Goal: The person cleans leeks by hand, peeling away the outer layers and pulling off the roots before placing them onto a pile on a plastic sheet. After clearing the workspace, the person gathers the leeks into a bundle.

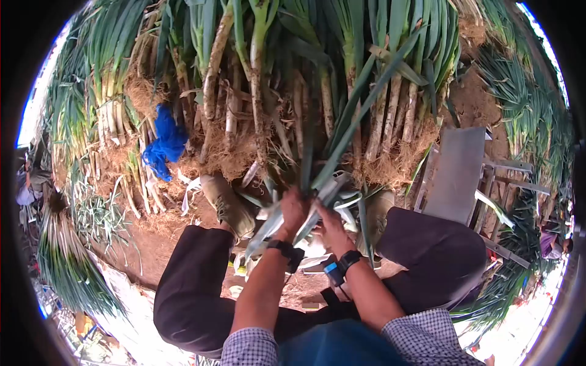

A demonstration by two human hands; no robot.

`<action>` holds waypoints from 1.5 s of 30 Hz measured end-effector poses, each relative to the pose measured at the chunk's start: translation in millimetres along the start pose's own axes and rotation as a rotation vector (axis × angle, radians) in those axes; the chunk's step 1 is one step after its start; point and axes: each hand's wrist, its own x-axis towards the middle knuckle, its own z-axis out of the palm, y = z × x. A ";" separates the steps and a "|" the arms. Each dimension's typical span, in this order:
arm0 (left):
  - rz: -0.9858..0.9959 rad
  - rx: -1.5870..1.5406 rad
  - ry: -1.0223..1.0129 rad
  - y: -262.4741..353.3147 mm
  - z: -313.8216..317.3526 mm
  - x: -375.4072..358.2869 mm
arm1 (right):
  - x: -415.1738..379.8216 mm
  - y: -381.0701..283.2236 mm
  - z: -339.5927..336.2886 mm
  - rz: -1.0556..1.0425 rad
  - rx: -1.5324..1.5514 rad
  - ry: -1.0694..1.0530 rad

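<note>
Between my knees, my left hand (294,211) is closed around a long green onion (342,155), whose green leaves slant up and to the right. Close beside it, my right hand (332,229) has its fingers together against the same onion; motion blurs the fingertips. Loose green leaves (267,232) and pale peelings lie around and under both hands. Just beyond stand upright green onions (256,73) with soil-stained shafts and matted roots (229,152).
My shoes (227,204) flank the work spot. A blue net bag (165,141) lies against the onions at left. A metal stool (453,177) stands by my right knee. More onion bundles (73,262) lie at left, others at far right. Another person (551,241) is at the right edge.
</note>
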 end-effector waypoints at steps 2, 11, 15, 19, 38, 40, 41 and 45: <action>0.138 0.195 -0.007 -3.2 19.5 -17.5 | -0.7 -11.1 -13.5 -0.422 -0.354 0.118; 0.400 0.216 -0.182 -20.9 48.9 -89.2 | -24.8 8.5 -13.4 0.115 0.456 -0.002; 0.394 0.024 -0.184 -14.3 40.0 -109.2 | -40.4 -38.0 -17.5 0.363 0.710 0.069; 0.584 -0.130 0.020 17.6 -0.1 -112.0 | -34.5 -73.2 -13.0 0.208 0.702 0.190; 0.258 -0.255 0.769 -38.3 -453.3 -305.2 | 27.7 -247.0 -122.6 -0.374 0.058 0.366; -0.324 -0.612 0.627 -145.1 -415.8 -322.5 | 18.4 -254.4 -108.2 -0.308 0.055 0.368; -0.240 -0.683 0.530 -143.2 -369.8 -353.3 | 11.6 -251.2 -99.0 -0.266 0.053 0.374; -0.510 -0.874 0.037 -168.8 -217.8 -359.3 | 60.4 -172.3 -78.3 -0.120 0.018 0.485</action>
